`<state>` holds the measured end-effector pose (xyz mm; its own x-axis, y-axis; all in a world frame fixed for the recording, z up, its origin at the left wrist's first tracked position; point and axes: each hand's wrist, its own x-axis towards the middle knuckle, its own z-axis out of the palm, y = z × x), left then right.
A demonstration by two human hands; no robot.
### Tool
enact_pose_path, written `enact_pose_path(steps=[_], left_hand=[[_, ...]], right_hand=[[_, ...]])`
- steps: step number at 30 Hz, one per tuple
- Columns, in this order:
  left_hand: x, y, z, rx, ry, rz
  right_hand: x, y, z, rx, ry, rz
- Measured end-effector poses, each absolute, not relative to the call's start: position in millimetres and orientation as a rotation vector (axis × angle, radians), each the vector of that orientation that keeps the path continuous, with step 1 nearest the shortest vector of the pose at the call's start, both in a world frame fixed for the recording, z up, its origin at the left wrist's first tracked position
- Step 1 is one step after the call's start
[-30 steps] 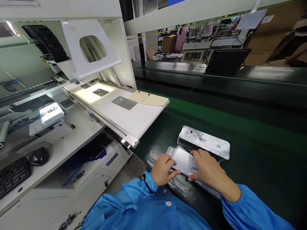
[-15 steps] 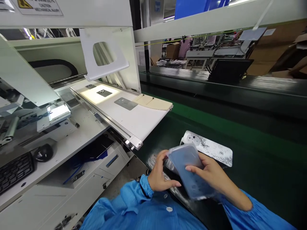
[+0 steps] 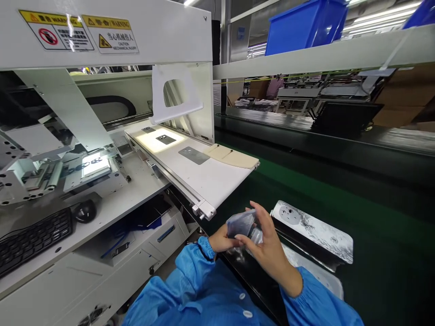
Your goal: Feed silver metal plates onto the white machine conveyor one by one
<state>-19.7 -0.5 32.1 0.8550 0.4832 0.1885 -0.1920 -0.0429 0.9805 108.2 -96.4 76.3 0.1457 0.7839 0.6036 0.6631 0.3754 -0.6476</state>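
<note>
Both my hands are raised over the dark green belt, in front of my blue sleeves. Between them is a translucent bluish phone back cover (image 3: 240, 222), tilted and seen foreshortened. My left hand (image 3: 220, 239) grips its near left side. The thumb of my right hand (image 3: 270, 242) presses at the cover's lower edge, with the fingers raised behind its right side. To the right lies a stack of phone back covers (image 3: 314, 233), the top one white with a dark speckled pattern and round camera holes. Below my right wrist, a pale translucent sheet (image 3: 328, 277) is partly hidden by my sleeve.
A white conveyor (image 3: 217, 181) carries grey phone back covers (image 3: 193, 155) over a lit panel. A beige guide plate (image 3: 234, 156) sits at its end. A machine housing (image 3: 170, 31) stands behind. At left are a mouse (image 3: 84, 211) and keyboard (image 3: 37, 244).
The phone back cover has been tilted from a broad view to a foreshortened one and brought left. My right hand has moved left, its fingers now raised. The view has shifted up and left.
</note>
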Motion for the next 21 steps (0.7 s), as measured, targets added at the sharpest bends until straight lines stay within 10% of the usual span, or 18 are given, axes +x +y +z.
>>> enact_pose_path(steps=[12, 21], left_hand=[[-11, 13, 8, 1.633, 0.098, 0.436], [-12, 12, 6, 1.532, 0.091, 0.467]], right_hand=[[190, -133, 109, -1.76, -1.708, -0.046], [277, -160, 44, -2.203, -1.834, -0.254]])
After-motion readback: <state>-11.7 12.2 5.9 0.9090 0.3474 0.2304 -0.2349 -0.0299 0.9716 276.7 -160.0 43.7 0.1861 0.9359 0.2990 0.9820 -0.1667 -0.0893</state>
